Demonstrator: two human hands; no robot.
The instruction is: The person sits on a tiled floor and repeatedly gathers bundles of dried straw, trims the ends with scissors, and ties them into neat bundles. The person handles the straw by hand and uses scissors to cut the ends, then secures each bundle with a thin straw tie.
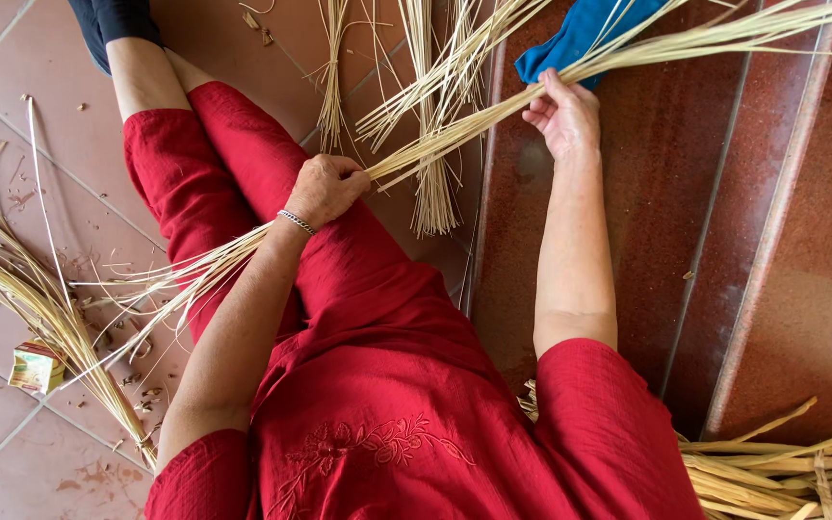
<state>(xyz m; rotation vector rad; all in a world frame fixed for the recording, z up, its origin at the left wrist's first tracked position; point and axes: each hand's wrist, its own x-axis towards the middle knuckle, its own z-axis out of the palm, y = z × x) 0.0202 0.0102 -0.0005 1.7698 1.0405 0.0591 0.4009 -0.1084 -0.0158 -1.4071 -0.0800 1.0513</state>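
Reddish floor tiles (782, 193) under me; my left hand (327, 188) and right hand (564, 116) both clench 1 straw bundle (455, 130), best kept taut and even.

home craft spot: tiled floor (69, 193), strewn straw bundles (40, 299).

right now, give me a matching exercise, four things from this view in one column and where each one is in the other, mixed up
Things:
1. left hand
2. blue cloth
3. small carton
4. bracelet

Places:
A. on the tiled floor at the left edge
B. around the left wrist
C. closed on the long bundle of straw above the red trouser leg
D. at the top, beyond the right hand

Pairs: 1-C, 2-D, 3-A, 4-B
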